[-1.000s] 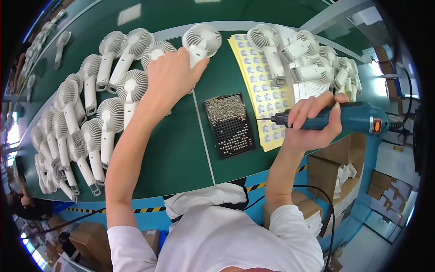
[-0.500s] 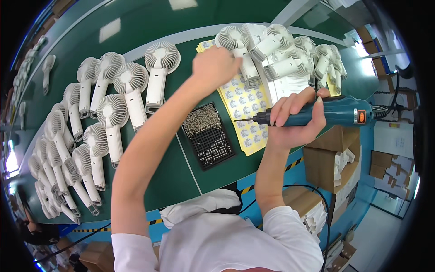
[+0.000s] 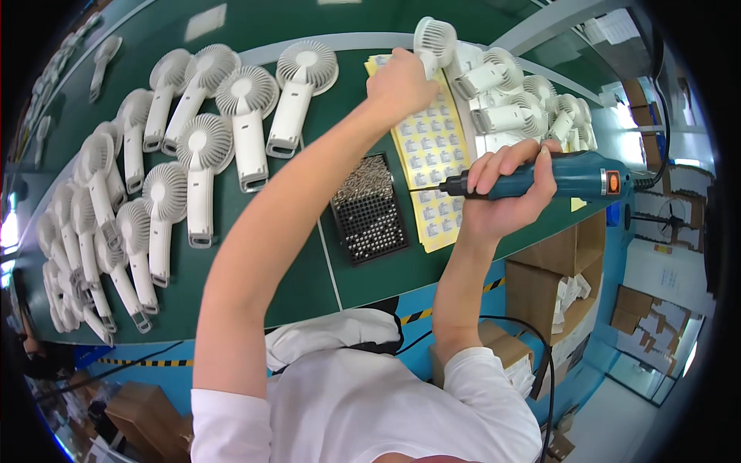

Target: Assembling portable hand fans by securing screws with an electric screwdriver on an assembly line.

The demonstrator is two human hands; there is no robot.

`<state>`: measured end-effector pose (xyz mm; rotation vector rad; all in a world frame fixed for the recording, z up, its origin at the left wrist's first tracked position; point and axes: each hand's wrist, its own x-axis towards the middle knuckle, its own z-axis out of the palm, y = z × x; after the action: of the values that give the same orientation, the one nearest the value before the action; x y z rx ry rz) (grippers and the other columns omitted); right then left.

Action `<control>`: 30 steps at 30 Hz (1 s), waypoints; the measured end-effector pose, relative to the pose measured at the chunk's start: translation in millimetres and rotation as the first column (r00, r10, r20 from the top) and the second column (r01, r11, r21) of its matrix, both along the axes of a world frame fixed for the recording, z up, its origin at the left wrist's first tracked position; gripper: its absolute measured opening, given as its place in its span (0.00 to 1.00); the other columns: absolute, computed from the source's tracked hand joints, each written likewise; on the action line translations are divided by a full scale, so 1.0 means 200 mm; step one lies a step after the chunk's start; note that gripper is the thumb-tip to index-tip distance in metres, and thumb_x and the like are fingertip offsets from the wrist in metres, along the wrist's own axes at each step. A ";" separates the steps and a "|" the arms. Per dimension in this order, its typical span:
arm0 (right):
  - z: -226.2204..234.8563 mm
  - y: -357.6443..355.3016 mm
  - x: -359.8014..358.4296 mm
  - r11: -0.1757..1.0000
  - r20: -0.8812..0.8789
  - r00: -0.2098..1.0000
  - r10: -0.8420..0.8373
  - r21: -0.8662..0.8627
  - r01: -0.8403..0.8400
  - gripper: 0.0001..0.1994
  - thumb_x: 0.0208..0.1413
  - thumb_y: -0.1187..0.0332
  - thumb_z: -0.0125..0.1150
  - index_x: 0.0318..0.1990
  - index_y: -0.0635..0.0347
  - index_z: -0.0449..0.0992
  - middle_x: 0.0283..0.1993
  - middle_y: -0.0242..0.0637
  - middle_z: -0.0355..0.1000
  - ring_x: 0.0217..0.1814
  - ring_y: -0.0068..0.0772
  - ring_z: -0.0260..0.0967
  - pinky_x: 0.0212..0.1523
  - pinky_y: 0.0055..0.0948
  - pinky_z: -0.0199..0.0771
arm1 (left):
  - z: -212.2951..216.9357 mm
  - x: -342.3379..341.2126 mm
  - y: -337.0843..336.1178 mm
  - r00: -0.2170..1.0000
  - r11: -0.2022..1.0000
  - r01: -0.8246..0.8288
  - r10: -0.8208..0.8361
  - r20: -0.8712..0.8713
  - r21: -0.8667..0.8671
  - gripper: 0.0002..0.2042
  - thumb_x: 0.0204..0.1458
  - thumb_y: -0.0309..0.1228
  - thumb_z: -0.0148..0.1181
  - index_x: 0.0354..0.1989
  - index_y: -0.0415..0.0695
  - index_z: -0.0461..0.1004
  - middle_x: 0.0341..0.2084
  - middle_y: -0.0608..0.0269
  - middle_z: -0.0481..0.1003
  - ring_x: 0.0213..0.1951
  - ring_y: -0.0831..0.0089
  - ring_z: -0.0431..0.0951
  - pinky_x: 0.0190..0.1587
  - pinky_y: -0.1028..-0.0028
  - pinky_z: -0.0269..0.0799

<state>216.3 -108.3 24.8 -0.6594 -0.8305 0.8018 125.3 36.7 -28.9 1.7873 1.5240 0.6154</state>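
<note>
My left hand (image 3: pixel 403 83) is closed round the handle of a white handheld fan (image 3: pixel 435 40), whose ribbed round head sticks out past my fingers at the far side of the table. Most of that handle is hidden by the hand. In my right hand (image 3: pixel 509 185) is a teal electric screwdriver (image 3: pixel 579 176), held level with its thin bit pointing left. The bit's tip is over the yellow sheet of labels (image 3: pixel 434 158). To the left of this sheet lies a black screw tray (image 3: pixel 374 224), with loose screws at its far end and rows of holes nearer me.
Many white fans (image 3: pixel 202 154) lie spread over the left of the green table (image 3: pixel 301 285). More fans (image 3: pixel 513 116) are piled at the right, on white material. Cardboard boxes (image 3: pixel 540 289) stand below the right edge. A black cable (image 3: pixel 549 347) hangs beside my right arm.
My left hand has closed on the fan by the labels and raised it off the table. The right hand still holds the screwdriver. The whole view has shifted a little.
</note>
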 end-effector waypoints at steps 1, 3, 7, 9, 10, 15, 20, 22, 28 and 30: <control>0.00 0.00 -0.01 1.000 -0.004 1.000 0.020 -0.010 -0.020 0.09 0.64 0.63 0.43 0.47 0.55 0.63 0.21 0.33 0.58 0.10 0.24 0.52 0.10 0.26 0.59 | 0.00 -0.06 0.03 1.000 1.000 -0.020 0.020 -0.004 -0.010 0.30 0.45 0.43 0.65 0.43 0.23 0.70 0.36 0.45 0.78 0.37 0.55 0.81 0.41 0.63 0.76; 0.02 0.00 -0.02 0.996 0.049 0.998 -0.047 -0.073 0.050 0.10 0.63 0.63 0.44 0.47 0.57 0.63 0.22 0.32 0.59 0.10 0.24 0.53 0.12 0.26 0.59 | 0.01 -0.18 0.05 0.906 0.980 0.153 -0.087 0.415 -0.127 0.25 0.46 0.40 0.62 0.40 0.25 0.73 0.31 0.50 0.78 0.33 0.60 0.81 0.35 0.67 0.78; 0.05 0.02 -0.08 0.921 0.112 0.978 -0.178 -0.332 0.205 0.09 0.61 0.66 0.51 0.46 0.58 0.63 0.23 0.32 0.61 0.11 0.25 0.54 0.15 0.27 0.59 | 0.12 -0.40 -0.16 0.701 0.994 0.038 0.047 0.712 -0.103 0.18 0.53 0.34 0.56 0.42 0.28 0.73 0.30 0.54 0.77 0.30 0.68 0.81 0.35 0.73 0.78; 0.03 0.03 -0.08 0.925 0.098 0.987 -0.131 -0.346 0.157 0.09 0.60 0.67 0.53 0.44 0.59 0.64 0.23 0.32 0.61 0.13 0.25 0.55 0.16 0.27 0.58 | 0.17 -0.54 -0.28 0.673 0.990 0.016 0.096 0.734 -0.143 0.16 0.54 0.34 0.55 0.42 0.30 0.72 0.30 0.55 0.77 0.31 0.70 0.80 0.36 0.74 0.77; 0.03 0.04 -0.07 0.917 0.074 0.991 -0.109 -0.377 0.129 0.09 0.60 0.67 0.53 0.43 0.60 0.64 0.23 0.31 0.61 0.13 0.24 0.55 0.17 0.27 0.57 | 0.19 -0.60 -0.32 0.641 0.984 0.007 0.133 0.756 -0.178 0.15 0.55 0.34 0.55 0.42 0.32 0.72 0.29 0.56 0.76 0.31 0.72 0.79 0.37 0.75 0.76; -0.01 0.07 0.01 0.925 -0.068 0.991 -0.119 -0.370 0.086 0.07 0.59 0.66 0.53 0.37 0.59 0.64 0.24 0.30 0.60 0.18 0.21 0.54 0.20 0.24 0.54 | 0.23 -0.76 -0.52 0.601 0.975 0.011 0.171 0.781 -0.222 0.15 0.59 0.35 0.53 0.44 0.32 0.72 0.32 0.60 0.75 0.31 0.76 0.75 0.38 0.76 0.73; 0.04 0.03 0.01 0.947 -0.079 0.973 -0.218 -0.260 0.191 0.07 0.58 0.67 0.52 0.35 0.58 0.63 0.24 0.30 0.59 0.19 0.22 0.53 0.22 0.24 0.55 | 0.11 -0.85 -0.68 0.437 0.935 0.089 0.274 0.857 -0.344 0.13 0.61 0.35 0.49 0.44 0.37 0.71 0.29 0.62 0.74 0.29 0.77 0.73 0.35 0.75 0.69; 0.06 0.01 0.00 0.945 -0.017 0.972 -0.234 -0.237 0.223 0.07 0.58 0.66 0.51 0.35 0.58 0.63 0.24 0.30 0.60 0.19 0.22 0.53 0.22 0.24 0.55 | 0.05 -0.88 -0.73 0.356 0.916 0.140 0.308 0.882 -0.376 0.13 0.62 0.35 0.48 0.47 0.38 0.70 0.33 0.59 0.77 0.33 0.74 0.77 0.39 0.74 0.73; 0.02 -0.06 -0.12 0.956 0.252 0.951 -0.177 -0.188 0.227 0.13 0.59 0.62 0.48 0.24 0.58 0.65 0.20 0.33 0.60 0.15 0.26 0.53 0.19 0.28 0.55 | 0.02 -0.85 -0.84 0.425 0.924 0.144 0.265 0.866 -0.354 0.19 0.63 0.33 0.47 0.58 0.35 0.60 0.53 0.50 0.72 0.46 0.67 0.77 0.50 0.70 0.75; -0.01 -0.08 -0.18 0.948 0.289 0.935 -0.203 -0.181 0.262 0.15 0.60 0.61 0.47 0.22 0.58 0.64 0.18 0.33 0.60 0.13 0.28 0.54 0.17 0.28 0.58 | 0.01 -0.85 -0.86 0.430 0.916 0.149 0.279 0.859 -0.373 0.21 0.63 0.32 0.49 0.61 0.34 0.58 0.54 0.49 0.71 0.51 0.63 0.76 0.53 0.66 0.74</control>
<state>180.6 -123.6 22.5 -1.0593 -0.8938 0.5967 -44.3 -136.1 -26.7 0.7628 0.8196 1.0082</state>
